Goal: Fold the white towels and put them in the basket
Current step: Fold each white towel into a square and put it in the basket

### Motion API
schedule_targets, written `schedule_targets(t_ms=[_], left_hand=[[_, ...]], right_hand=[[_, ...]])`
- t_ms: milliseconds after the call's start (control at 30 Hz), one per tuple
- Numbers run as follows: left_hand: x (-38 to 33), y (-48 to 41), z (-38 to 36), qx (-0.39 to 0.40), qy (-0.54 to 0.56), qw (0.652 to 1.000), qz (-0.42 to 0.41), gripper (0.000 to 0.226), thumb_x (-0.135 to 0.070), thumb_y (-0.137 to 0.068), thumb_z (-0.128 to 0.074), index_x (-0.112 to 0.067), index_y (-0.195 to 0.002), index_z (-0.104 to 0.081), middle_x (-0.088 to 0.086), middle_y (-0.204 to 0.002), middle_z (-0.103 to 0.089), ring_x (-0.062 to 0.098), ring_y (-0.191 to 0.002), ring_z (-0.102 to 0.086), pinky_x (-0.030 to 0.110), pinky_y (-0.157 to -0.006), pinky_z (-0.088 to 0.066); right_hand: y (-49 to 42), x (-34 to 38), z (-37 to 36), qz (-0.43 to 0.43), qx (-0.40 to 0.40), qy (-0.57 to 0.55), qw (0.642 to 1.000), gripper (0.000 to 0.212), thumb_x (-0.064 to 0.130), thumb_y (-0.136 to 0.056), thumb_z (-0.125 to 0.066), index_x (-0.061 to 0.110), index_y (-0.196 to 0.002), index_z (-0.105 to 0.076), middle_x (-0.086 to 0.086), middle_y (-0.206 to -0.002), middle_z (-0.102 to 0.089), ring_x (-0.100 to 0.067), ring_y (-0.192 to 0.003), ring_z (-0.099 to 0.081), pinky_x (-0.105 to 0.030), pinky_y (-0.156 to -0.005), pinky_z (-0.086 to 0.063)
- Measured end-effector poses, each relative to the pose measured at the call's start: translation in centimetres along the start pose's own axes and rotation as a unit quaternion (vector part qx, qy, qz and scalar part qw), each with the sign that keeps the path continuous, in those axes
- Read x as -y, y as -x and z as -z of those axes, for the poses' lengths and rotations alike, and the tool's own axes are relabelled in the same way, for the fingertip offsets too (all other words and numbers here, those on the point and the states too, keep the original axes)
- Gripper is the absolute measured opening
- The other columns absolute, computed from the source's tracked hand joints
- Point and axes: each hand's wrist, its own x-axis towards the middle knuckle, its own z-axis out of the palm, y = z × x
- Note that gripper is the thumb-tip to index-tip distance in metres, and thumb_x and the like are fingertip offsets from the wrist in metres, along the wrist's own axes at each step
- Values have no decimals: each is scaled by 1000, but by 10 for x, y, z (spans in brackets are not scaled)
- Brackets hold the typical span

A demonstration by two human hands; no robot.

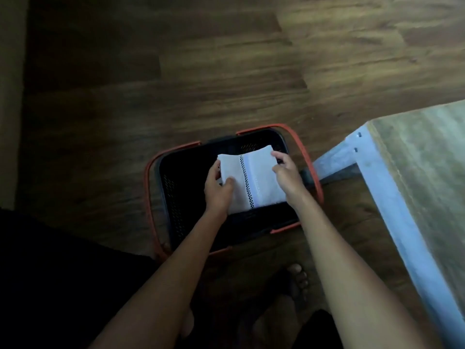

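- White folded towel (251, 177) hung level over the mouth of the basket (173, 197), closer to the basket's right wall than its left; its dark checked stripe, and seemingly its long axis, ran from the basket's far side to its near side; whether it touched the bottom could not be told.
- Left hand (217, 190) gripped the towel's left edge, thumb on top, fingers curled beneath; right hand (285, 172) pinched the far right corner, fingers bent over the edge; neither hand was the nearer.
- Both forearms reached in across the basket's near rim, wrists angled down.
- Judged: the open hollow lay straight below, so lowering and letting go together would keep the fold.
- Table (415, 172) stood just right of the basket.
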Motion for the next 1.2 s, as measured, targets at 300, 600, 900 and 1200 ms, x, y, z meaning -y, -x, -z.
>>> schedule_targets(t_ms=[300,600,900,1200], left_hand=[[73,-71,-7,-13,-12,998,58,57,3,-90,-51,-17,-142,-39,3,-127,-54,14,-113,-53,37,-102,-45],[105,-97,-10,1,-82,996,25,57,0,-91,-51,-14,-144,-37,7,-140,-46,12,-123,-46,32,-108,-38],[112,-88,-8,-24,-310,939,-151,61,-11,-84,-56,-4,-141,-37,25,-133,-37,37,-118,-47,37,-106,-36],[140,-109,-12,66,-597,776,-192,74,-55,-96,-14,-10,-150,9,8,-159,13,23,-146,13,53,-111,13]], right_hand=[[-86,-55,-44,-47,35,-23,998,45,-1,-88,-42,28,-118,-59,-7,-82,-51,-17,-69,-47,-25,-63,-41],[-113,-79,-51,-48,22,-32,998,46,-5,-86,-39,19,-121,-57,-6,-79,-50,-15,-66,-45,-21,-56,-38],[-105,-87,-61,98,4,204,974,48,2,-91,-41,16,-137,-41,-18,-136,-43,-23,-100,-54,-28,-83,-45],[-117,-126,-75,256,-21,550,795,78,55,-94,-15,-1,-149,-16,-19,-158,-11,-29,-147,-13,-40,-117,-17]])
